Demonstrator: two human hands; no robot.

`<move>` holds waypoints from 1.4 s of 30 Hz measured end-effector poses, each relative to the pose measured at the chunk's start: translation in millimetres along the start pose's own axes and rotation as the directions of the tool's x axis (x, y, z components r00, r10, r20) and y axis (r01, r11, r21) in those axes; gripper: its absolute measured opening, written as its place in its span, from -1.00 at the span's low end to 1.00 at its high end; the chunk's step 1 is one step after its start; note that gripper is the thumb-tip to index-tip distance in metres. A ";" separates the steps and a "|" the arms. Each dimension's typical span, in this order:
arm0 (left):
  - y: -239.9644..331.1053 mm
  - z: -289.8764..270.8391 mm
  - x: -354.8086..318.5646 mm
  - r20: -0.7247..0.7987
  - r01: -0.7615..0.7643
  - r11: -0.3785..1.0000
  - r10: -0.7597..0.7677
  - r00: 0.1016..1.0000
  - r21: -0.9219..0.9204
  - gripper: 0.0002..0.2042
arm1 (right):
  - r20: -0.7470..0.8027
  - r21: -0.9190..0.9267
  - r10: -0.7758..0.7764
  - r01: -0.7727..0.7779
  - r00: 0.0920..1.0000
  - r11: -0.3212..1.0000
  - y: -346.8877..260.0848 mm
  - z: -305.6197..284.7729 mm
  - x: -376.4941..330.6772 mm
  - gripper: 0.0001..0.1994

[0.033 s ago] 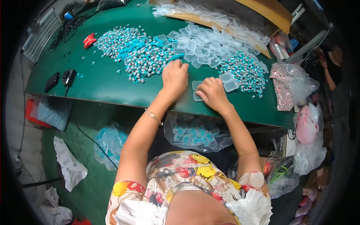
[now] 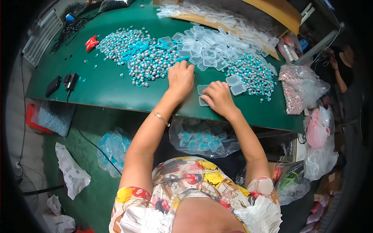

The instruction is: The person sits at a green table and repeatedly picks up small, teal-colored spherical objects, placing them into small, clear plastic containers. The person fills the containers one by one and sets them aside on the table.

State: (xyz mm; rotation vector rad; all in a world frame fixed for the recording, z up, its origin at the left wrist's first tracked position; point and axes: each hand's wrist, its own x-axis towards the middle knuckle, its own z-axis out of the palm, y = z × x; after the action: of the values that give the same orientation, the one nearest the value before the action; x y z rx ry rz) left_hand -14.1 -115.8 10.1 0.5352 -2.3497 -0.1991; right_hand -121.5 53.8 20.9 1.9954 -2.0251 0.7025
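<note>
My left hand (image 2: 181,80) rests at the near right edge of a pile of small grey-and-teal beads (image 2: 153,64). Its fingers are curled together, and whatever they hold is hidden beneath them. Teal cords (image 2: 182,59) stick out just beyond the fingertips. To the right, my right hand (image 2: 220,97) bends its fingers and thumb over a small clear plastic box (image 2: 203,100) near the front edge of the table. Another such box (image 2: 202,89) lies against it on the far side. Two more clear boxes (image 2: 237,88) sit right of that hand.
A heap of clear boxes (image 2: 206,44) and a second pile of teal-and-grey pieces (image 2: 252,75) cover the back right of the green table (image 2: 120,91). A bag of pinkish pieces (image 2: 292,91) stands at the right end. Below the edge hangs a plastic bag with teal-filled boxes (image 2: 200,139). A person (image 2: 342,72) is at far right.
</note>
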 end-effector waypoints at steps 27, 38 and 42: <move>12.5 -28.9 -31.6 0.211 0.183 0.828 -0.080 0.974 -0.531 -0.87 | -0.050 0.177 0.261 -0.249 0.964 0.952 -5.7 -24.6 -23.0 -0.87; 51.5 -31.4 -58.7 0.178 0.033 0.889 0.055 0.982 -0.456 -0.94 | 0.138 -0.010 0.218 -0.219 0.966 0.976 -15.7 -28.5 -15.7 -0.90; 49.2 -29.8 -64.0 0.120 0.024 0.871 0.040 0.992 -0.491 -0.80 | 0.223 0.050 0.213 -0.229 0.951 0.972 -17.5 -35.7 -7.5 -0.92</move>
State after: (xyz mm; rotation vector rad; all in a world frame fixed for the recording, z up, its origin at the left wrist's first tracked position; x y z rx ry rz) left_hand 32.7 -43.7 7.1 0.2636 -2.2954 -0.8265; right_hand -110.1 77.8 51.4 1.9812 -2.4128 0.6360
